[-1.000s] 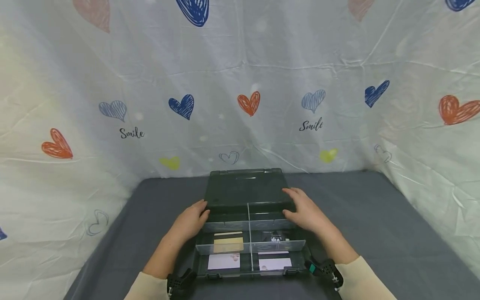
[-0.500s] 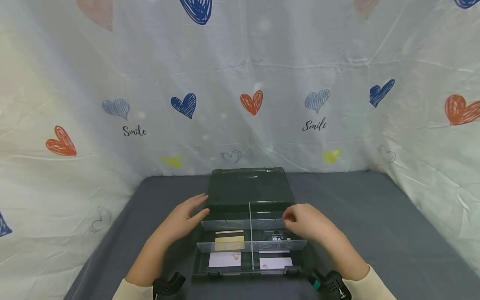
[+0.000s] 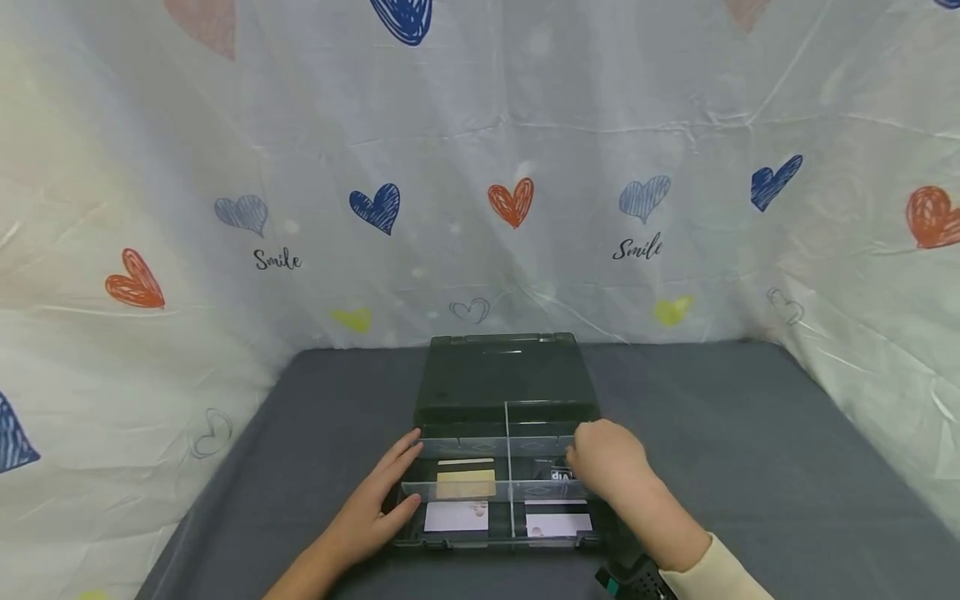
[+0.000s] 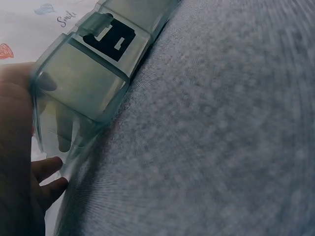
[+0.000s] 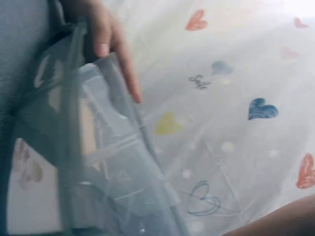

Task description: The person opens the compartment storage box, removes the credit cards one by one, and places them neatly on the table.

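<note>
A dark green translucent box [image 3: 517, 542] sits on the table with its lid [image 3: 510, 375] folded back. Clear dividers split its inside into compartments. A gold card [image 3: 465, 482], a white card [image 3: 456, 516], another white card with a dark stripe [image 3: 558, 523] and a black "VIP" card [image 3: 553, 471] stand in separate ones. My left hand [image 3: 375, 504] rests along the box's left side, fingers extended, thumb toward the front corner. At the right edge, my right hand [image 3: 611, 458] bends down beside the "VIP" card. Its fingertips are hidden, so I cannot tell whether it holds anything.
Grey cloth [image 3: 712, 417] covers the table around the box. Behind it and at both sides hangs a white curtain [image 3: 420, 275] printed with hearts. Two latches sit on the box's front edge. A black wrist strap [image 3: 637, 579] is below my right forearm.
My left hand has come down and forward along the box's left side. From its raised, spread pose near the lid, my right hand has moved nearer and lower, its fingers now bent downward.
</note>
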A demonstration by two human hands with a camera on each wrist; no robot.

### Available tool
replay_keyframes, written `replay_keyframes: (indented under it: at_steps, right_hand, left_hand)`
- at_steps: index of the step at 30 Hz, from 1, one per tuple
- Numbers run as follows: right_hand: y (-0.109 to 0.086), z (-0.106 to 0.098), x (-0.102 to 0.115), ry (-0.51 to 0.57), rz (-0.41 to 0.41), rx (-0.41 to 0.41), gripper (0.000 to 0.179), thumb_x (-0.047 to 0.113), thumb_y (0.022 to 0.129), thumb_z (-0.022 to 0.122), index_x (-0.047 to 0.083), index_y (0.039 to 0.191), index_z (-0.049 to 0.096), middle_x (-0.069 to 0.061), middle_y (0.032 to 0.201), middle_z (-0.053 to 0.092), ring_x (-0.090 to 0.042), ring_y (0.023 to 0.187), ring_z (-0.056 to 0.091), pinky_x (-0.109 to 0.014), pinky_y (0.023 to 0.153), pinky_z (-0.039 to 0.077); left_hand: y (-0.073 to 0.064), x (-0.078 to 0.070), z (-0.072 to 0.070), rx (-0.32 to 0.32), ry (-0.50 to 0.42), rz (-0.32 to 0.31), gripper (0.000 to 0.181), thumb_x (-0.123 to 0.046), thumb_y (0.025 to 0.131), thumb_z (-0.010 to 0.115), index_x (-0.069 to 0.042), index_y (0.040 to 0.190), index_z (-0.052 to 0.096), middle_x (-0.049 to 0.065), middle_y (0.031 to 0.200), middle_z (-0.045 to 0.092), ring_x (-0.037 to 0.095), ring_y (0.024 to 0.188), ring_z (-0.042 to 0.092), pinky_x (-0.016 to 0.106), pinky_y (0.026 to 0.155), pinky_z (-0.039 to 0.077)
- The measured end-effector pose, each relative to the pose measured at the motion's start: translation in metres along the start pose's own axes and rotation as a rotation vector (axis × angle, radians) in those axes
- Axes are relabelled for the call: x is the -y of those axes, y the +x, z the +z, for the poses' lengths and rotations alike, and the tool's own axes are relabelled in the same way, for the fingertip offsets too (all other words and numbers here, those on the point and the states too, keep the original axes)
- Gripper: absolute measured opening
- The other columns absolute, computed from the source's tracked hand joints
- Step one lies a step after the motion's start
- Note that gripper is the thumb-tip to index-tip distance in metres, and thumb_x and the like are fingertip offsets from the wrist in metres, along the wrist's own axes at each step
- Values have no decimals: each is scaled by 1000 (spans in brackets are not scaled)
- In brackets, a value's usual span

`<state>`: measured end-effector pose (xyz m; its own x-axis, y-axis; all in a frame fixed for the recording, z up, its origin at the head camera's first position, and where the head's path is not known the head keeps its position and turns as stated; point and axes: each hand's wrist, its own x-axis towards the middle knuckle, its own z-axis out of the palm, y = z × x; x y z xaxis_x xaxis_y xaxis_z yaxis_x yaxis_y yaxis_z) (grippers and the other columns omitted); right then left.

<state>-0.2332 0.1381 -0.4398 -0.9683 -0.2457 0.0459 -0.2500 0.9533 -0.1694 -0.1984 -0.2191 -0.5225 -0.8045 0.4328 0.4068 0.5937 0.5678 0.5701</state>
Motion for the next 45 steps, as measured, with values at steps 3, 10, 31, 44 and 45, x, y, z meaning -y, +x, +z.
replay_keyframes:
  at_steps: [3,10,31,44,45]
  right_hand:
    - [1,8,6,-95,-33,-43,34,14,94,71,10,60,64,-1,52,51,-14,47,50,-37,43,50]
    - [4,16,10,-164,-47,-79,34,16,92,74,11,60,64,-1,50,48,-15,45,51,-41,41,51]
    - [-1,12,7,-188,-27,34,54,30,102,64,16,51,53,3,47,38,-14,44,43,-38,44,49]
    - [5,17,12,-61,-37,45,53,27,104,60,16,52,52,2,51,43,-14,47,45,-38,46,48]
    - [5,17,12,-49,-35,47,53,27,104,59,16,52,53,1,52,44,-15,48,46,-38,46,48]
  left_hand:
    - [-2,2,1,-25,-28,24,68,-10,99,66,-2,159,35,17,166,28,23,153,26,19,116,22]
    - [-1,3,1,-3,10,53,63,-11,102,62,-4,159,35,16,166,28,22,152,28,14,114,18]
    - [-2,-4,1,-25,63,27,59,-13,103,60,-8,158,40,11,167,29,22,150,31,16,115,22]
    - [-2,2,2,-1,72,47,56,-11,104,57,-3,157,39,15,166,28,22,152,29,16,115,22]
    - [-2,2,2,0,74,41,56,-12,104,57,-3,157,40,14,166,28,22,152,29,17,115,23]
